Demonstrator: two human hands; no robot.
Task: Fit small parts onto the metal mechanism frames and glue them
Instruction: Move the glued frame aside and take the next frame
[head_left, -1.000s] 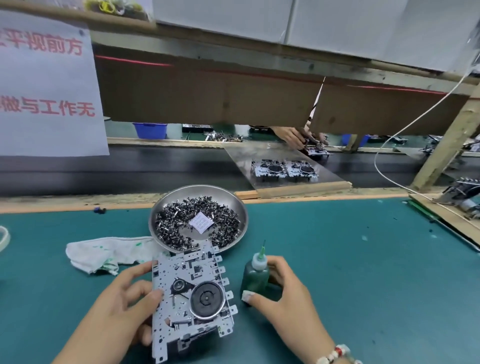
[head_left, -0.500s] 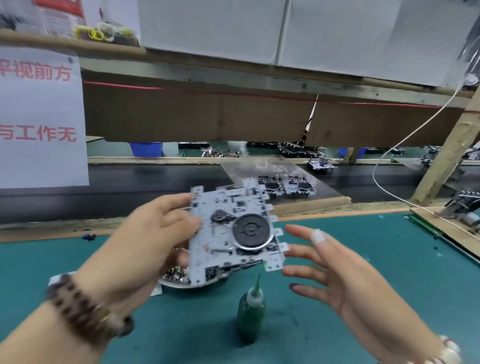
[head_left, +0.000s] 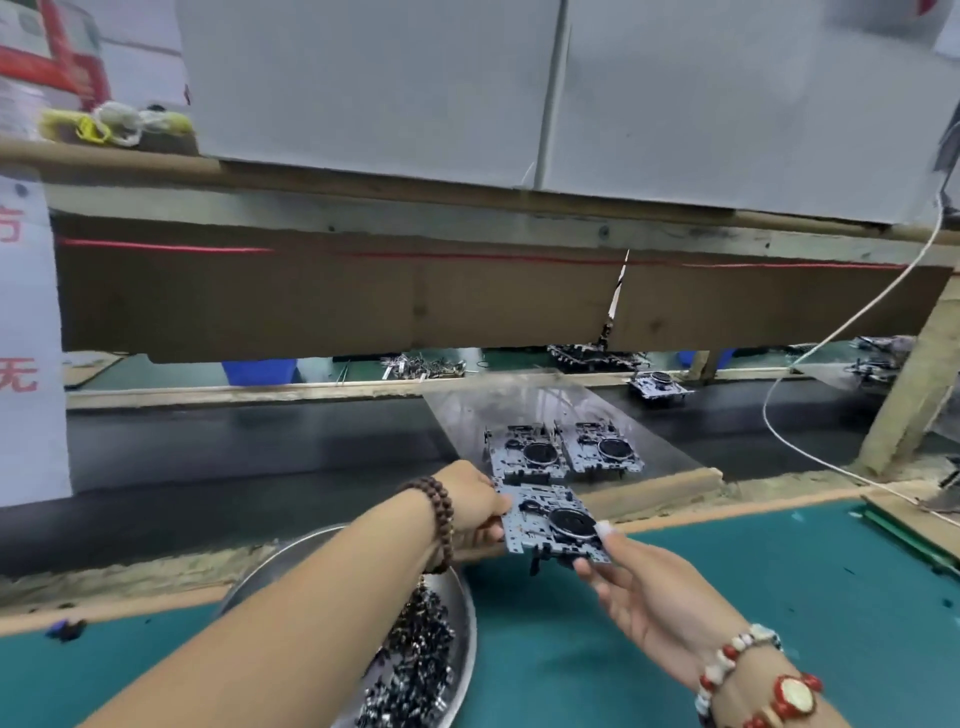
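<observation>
Two hands held one metal frame (head_left: 553, 525) between them, out over the wooden strip at the far edge of the green mat (head_left: 727, 597). Left hand (head_left: 475, 501) gripped the frame's left edge; its fingers were mostly hidden behind the wrist, so their spread could not be told. Right hand (head_left: 644, 592) pinched the near right corner, thumb on top, fingers curled underneath.

Writing: white sign (head_left: 23, 332) at left was cut off by the picture edge; only red characters "方" and "无" were readable. A red label at top left was too blurred to read.

Two more frames (head_left: 563, 449) lay side by side on a clear sheet (head_left: 519, 405) just beyond the held one. Steel bowl (head_left: 465, 623) of small dark parts (head_left: 415, 670) sat near, largely covered by the left forearm; single parts were indistinct.

Versus half a second earlier: frame had gone from raised and tilted toward the camera to flat and farther out; the right hand, then spread and clear of it, now held it. The green glue bottle was no longer in view.
</observation>
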